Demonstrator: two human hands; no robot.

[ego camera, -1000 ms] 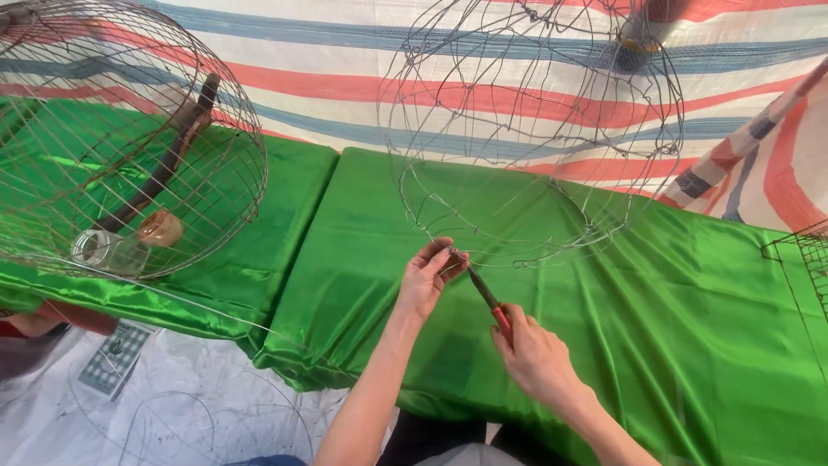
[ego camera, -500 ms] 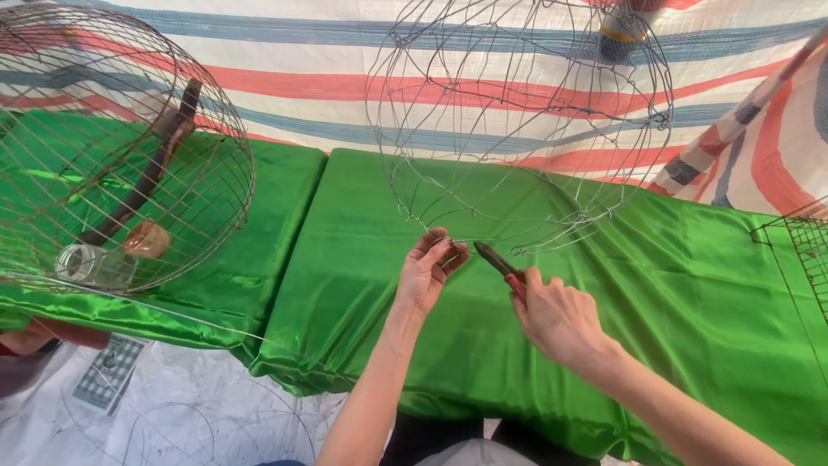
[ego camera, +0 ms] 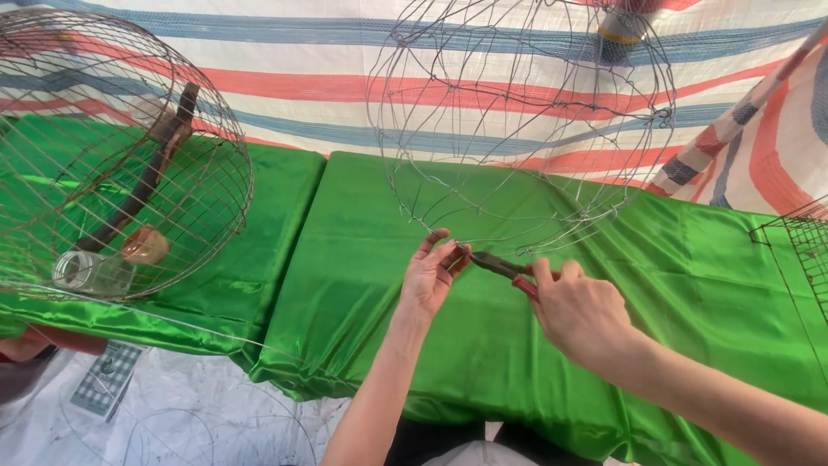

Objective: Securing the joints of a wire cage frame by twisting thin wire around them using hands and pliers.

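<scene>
The right hand is curled shut around the red handles of a pair of pliers, thumb laid along the top; the palm side and the lower handle are hidden behind the knuckles. The dark nose of the pliers points left toward the other hand, and whether it grips anything cannot be made out. The left hand is half open, fingers loosely bent, with thumb and forefinger brought together at the pliers' tip, just under the lowest wire of the frame. The wire there is too thin to tell if the fingertips pinch it or only touch it. Both forearms run off the bottom edge.

Both hands hover over green cloth covering the table. The frame, an open dome of thin wire, stands just beyond the hands, its top cut off by the upper edge.

To the left, on a second green cloth, sits a finished cage with close bars; inside it are a brown perch, a small clear jar and an orange cup. A striped tarp forms the backdrop. At the far right a corner of another wire cage is cut off.
</scene>
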